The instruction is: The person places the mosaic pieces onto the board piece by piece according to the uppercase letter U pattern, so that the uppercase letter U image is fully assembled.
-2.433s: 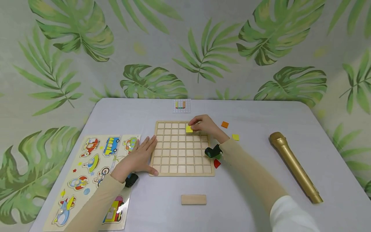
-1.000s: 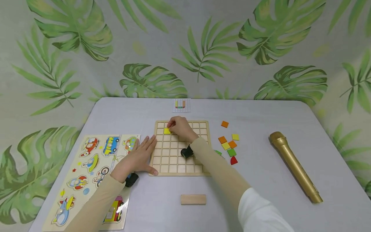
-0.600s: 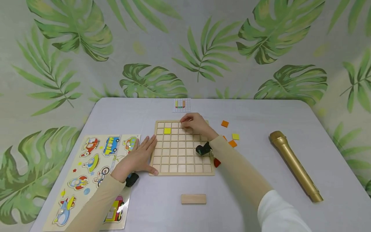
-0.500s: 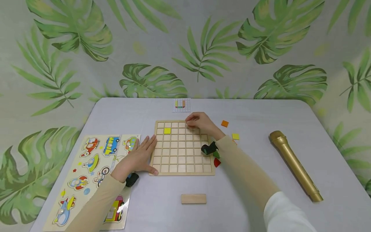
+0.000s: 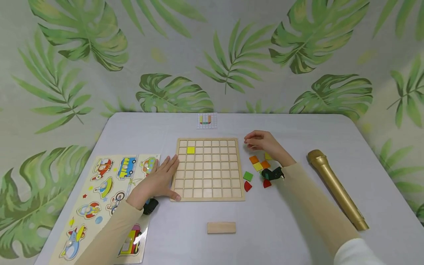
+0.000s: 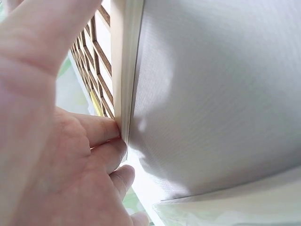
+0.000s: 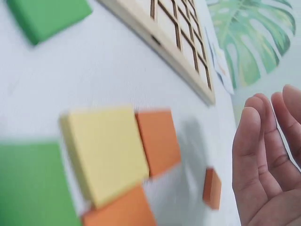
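My left hand (image 5: 159,182) rests with spread fingers along the left edge of a wooden grid board (image 5: 208,199); in the left wrist view its fingertips (image 6: 110,129) touch the frame. One yellow square tile (image 5: 191,150) sits in a cell near the board's upper left. To the right of the board, my right hand (image 5: 265,143) hovers above the table, fingers loosely bent. In the right wrist view thumb and fingers stand apart around nothing, near an orange tile (image 7: 212,188) on the cloth. Close by lie a yellow tile (image 5: 257,166), green tile (image 5: 248,176) and red quarter-round piece (image 5: 247,186).
A pattern card (image 5: 207,121) with a coloured U shape lies behind the board. At the left is a vehicle peg puzzle (image 5: 109,217), partly under my left arm. A plain wooden block (image 5: 221,228) lies in front, and a gold microphone (image 5: 338,189) far right.
My right hand carried the yellow tile leftward, set it in a board cell and let go. It then moved right, off the board to the loose tiles. My left hand stayed put.
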The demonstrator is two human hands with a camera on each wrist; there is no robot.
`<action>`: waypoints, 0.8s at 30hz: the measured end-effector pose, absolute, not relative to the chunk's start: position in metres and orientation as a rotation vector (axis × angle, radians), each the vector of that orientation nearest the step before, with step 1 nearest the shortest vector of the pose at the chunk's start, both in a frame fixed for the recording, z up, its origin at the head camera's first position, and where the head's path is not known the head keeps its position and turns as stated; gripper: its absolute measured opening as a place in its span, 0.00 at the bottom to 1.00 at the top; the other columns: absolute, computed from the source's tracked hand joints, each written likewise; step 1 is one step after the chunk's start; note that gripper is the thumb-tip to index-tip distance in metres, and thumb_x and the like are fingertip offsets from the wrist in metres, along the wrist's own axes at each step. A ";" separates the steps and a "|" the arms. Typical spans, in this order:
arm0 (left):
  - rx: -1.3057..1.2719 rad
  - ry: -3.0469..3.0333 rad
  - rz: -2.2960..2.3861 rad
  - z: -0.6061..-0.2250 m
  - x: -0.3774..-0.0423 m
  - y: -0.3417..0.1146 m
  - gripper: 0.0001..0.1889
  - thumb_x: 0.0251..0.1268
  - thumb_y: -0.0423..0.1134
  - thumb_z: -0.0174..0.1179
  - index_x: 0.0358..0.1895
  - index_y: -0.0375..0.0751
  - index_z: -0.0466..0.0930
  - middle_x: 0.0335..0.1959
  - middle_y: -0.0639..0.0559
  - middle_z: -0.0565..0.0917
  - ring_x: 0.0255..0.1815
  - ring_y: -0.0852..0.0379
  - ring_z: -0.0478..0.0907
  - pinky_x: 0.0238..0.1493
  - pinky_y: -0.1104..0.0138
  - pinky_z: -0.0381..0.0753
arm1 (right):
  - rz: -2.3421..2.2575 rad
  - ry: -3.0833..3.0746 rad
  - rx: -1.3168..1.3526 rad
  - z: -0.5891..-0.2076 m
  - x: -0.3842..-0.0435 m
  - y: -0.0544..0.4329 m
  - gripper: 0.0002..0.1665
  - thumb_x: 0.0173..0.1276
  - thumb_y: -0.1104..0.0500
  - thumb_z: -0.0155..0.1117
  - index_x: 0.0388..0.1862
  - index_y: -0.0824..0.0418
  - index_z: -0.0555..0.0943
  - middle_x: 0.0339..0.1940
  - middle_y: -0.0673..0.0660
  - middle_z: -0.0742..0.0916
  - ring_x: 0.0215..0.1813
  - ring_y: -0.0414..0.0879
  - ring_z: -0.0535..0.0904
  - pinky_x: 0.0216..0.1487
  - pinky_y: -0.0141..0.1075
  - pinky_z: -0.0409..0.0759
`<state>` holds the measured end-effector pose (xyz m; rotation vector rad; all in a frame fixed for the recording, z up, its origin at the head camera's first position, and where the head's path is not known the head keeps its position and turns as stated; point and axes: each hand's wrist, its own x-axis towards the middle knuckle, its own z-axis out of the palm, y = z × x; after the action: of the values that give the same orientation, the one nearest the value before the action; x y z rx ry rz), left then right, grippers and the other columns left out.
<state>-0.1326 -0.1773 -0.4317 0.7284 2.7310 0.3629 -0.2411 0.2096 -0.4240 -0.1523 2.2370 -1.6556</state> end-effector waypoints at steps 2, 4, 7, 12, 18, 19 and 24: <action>0.727 2.729 0.366 -0.432 -0.132 -0.177 0.67 0.35 0.63 0.73 0.74 0.26 0.46 0.76 0.35 0.44 0.75 0.35 0.38 0.68 0.39 0.35 | -1.662 2.243 -0.147 -0.425 -0.238 0.222 0.19 0.72 0.60 0.58 0.53 0.74 0.74 0.49 0.65 0.82 0.46 0.52 0.80 0.51 0.38 0.80; 0.727 2.731 0.365 -0.432 -0.132 -0.177 0.67 0.35 0.63 0.72 0.74 0.26 0.46 0.76 0.36 0.44 0.75 0.35 0.38 0.68 0.39 0.35 | -1.660 2.260 -0.146 -0.425 -0.235 0.233 0.20 0.72 0.59 0.58 0.54 0.75 0.74 0.50 0.66 0.82 0.46 0.51 0.80 0.51 0.37 0.80; 0.726 2.733 0.362 -0.432 -0.132 -0.177 0.67 0.35 0.63 0.72 0.74 0.27 0.46 0.76 0.36 0.44 0.75 0.35 0.38 0.68 0.39 0.35 | -1.652 2.288 -0.153 -0.427 -0.230 0.249 0.22 0.72 0.58 0.58 0.55 0.76 0.73 0.50 0.66 0.81 0.46 0.49 0.80 0.50 0.33 0.79; 0.729 2.732 0.360 -0.433 -0.132 -0.178 0.67 0.35 0.63 0.73 0.74 0.27 0.45 0.76 0.36 0.44 0.75 0.35 0.38 0.68 0.39 0.35 | -1.673 2.308 -0.126 -0.430 -0.223 0.268 0.22 0.72 0.58 0.57 0.55 0.76 0.73 0.44 0.56 0.83 0.44 0.44 0.80 0.48 0.30 0.79; 0.731 2.734 0.358 -0.433 -0.132 -0.178 0.67 0.35 0.63 0.73 0.74 0.27 0.46 0.76 0.36 0.43 0.75 0.35 0.38 0.68 0.39 0.35 | -1.676 2.327 -0.070 -0.433 -0.215 0.280 0.23 0.71 0.58 0.59 0.55 0.76 0.73 0.40 0.46 0.84 0.43 0.40 0.80 0.47 0.30 0.79; 0.729 2.735 0.358 -0.433 -0.132 -0.178 0.67 0.35 0.63 0.73 0.74 0.27 0.46 0.76 0.36 0.43 0.75 0.35 0.38 0.68 0.39 0.35 | -1.659 2.341 -0.059 -0.434 -0.214 0.281 0.22 0.71 0.58 0.60 0.54 0.75 0.73 0.40 0.46 0.84 0.42 0.40 0.80 0.46 0.30 0.79; 0.723 2.732 0.371 -0.433 -0.132 -0.177 0.67 0.35 0.62 0.73 0.74 0.27 0.45 0.76 0.36 0.43 0.75 0.35 0.38 0.68 0.39 0.34 | -1.523 2.434 -0.084 -0.438 -0.211 0.285 0.19 0.70 0.61 0.60 0.55 0.71 0.75 0.46 0.56 0.85 0.40 0.40 0.78 0.39 0.31 0.77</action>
<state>-0.1322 -0.1771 -0.4328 0.7228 2.7318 0.3711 -0.2114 0.2852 -0.4380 -0.0836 2.4341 -1.5233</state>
